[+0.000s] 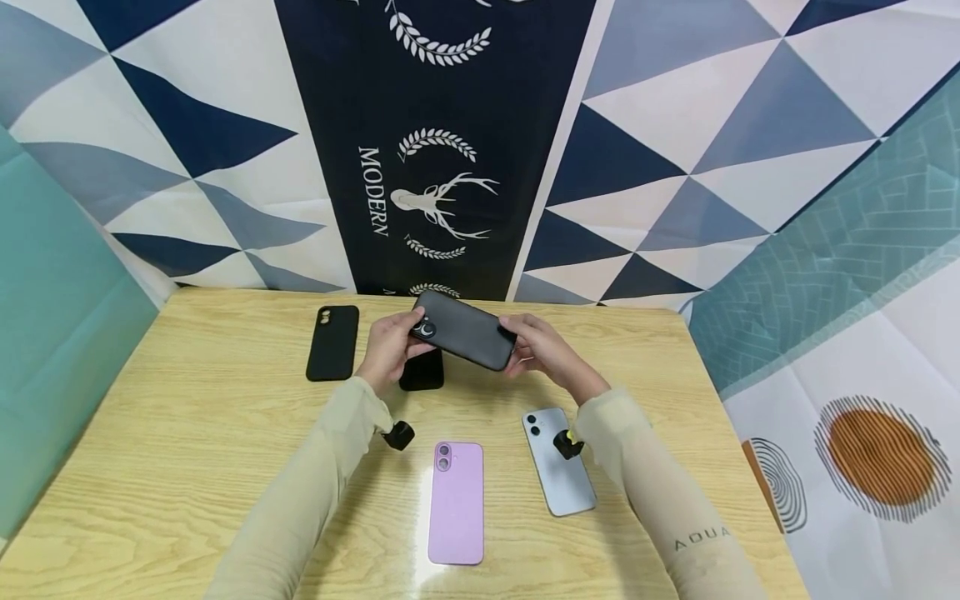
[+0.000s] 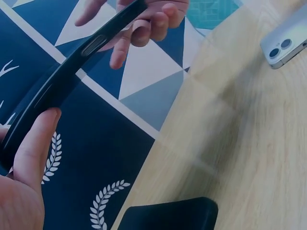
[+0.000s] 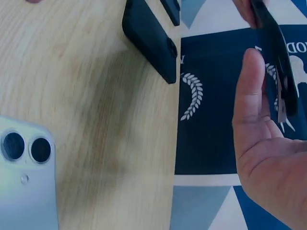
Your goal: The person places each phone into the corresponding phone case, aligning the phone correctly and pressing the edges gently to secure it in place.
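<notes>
In the head view a black phone case point(image 1: 467, 332) is held up over the far part of the table, tilted down to the right, its camera corner at the left. My left hand point(image 1: 386, 348) grips that end, thumb by the camera opening. The right hand point(image 1: 542, 346) holds the other end, thumb on the near face and fingers behind. The case's long edge with a button slot point(image 2: 93, 45) shows in the left wrist view. Beneath it, partly hidden, lies a second black case point(image 1: 422, 372).
Another black case point(image 1: 332, 343) lies at the back left. A purple phone point(image 1: 456, 504) is in front, and a pale blue phone point(image 1: 562, 483) lies under the right wrist. Patterned cloth point(image 1: 630, 167) hangs behind the wooden table point(image 1: 225, 450).
</notes>
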### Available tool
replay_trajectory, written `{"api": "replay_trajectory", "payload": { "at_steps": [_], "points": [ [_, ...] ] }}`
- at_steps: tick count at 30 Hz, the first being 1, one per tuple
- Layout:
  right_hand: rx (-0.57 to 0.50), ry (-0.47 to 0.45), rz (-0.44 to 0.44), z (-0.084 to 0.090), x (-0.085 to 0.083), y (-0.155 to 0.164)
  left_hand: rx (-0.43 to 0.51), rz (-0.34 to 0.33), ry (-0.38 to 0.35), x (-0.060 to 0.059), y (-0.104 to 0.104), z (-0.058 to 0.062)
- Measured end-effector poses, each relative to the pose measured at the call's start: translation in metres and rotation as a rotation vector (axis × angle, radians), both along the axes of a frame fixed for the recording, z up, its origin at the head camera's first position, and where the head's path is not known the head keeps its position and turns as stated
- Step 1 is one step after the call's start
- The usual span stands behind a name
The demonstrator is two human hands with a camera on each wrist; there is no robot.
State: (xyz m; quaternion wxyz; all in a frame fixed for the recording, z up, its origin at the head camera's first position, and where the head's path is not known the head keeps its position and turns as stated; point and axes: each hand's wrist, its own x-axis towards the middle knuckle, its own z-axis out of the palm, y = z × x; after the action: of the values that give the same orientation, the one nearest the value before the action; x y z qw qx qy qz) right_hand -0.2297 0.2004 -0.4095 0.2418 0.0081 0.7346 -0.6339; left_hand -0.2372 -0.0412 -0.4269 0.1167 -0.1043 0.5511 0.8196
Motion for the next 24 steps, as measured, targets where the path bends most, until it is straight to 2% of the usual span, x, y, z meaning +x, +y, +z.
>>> {"api": "replay_trajectory", "payload": {
  "at_steps": [13,24],
  "points": [
    [-0.301,-0.01,-0.033,-0.003,0.01,-0.011,0.103,0.116,0.003,0.002,0.005,-0.003],
    [-0.341,-0.003,-0.027,0.0,0.009,-0.015,0.161,0.13,-0.019,0.003,0.005,-0.003]
  ]
}}
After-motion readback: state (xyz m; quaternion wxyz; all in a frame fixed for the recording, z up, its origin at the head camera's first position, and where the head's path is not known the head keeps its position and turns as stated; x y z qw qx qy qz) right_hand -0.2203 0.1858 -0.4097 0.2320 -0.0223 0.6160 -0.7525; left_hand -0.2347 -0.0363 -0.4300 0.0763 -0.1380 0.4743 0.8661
